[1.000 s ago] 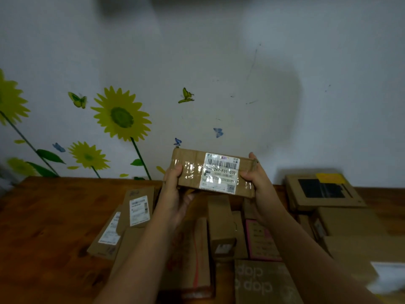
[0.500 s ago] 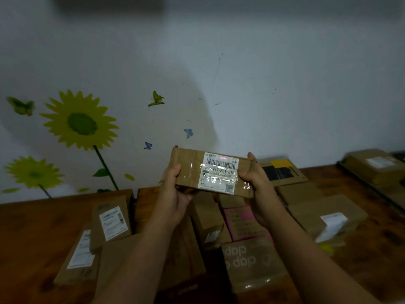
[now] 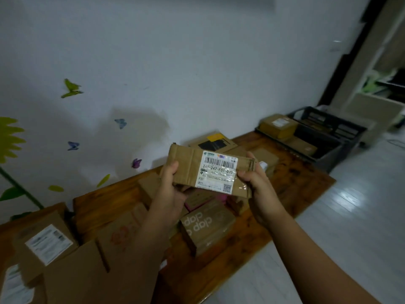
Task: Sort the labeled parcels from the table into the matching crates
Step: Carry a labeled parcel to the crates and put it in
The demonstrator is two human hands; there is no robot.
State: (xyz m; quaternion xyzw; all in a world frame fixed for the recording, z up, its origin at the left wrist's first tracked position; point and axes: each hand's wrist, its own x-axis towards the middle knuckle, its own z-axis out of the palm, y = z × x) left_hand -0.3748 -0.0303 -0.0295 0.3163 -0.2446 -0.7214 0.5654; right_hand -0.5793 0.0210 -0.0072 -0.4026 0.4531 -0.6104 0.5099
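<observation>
I hold a flat brown cardboard parcel [image 3: 186,165] up in front of me with both hands, its white barcode label facing me. My left hand [image 3: 169,191] grips its left end and my right hand [image 3: 257,183] grips its right end. Below it the wooden table [image 3: 291,185] carries a heap of brown parcels, among them a "dap dap" box [image 3: 208,227] and a box with a white label [image 3: 47,240]. A dark plastic crate [image 3: 333,137] stands on the floor at the far right end of the table, with a labeled box [image 3: 278,126] at its left edge.
A white wall with sunflower and butterfly stickers rises behind the table. Pale floor [image 3: 350,216] runs along the table's right side. A white cabinet [image 3: 372,110] and a dark door frame stand beyond the crate.
My view has swung to the right, bringing the crate, floor and table end into sight. The parcel stays held in both hands, now tilted slightly and closer.
</observation>
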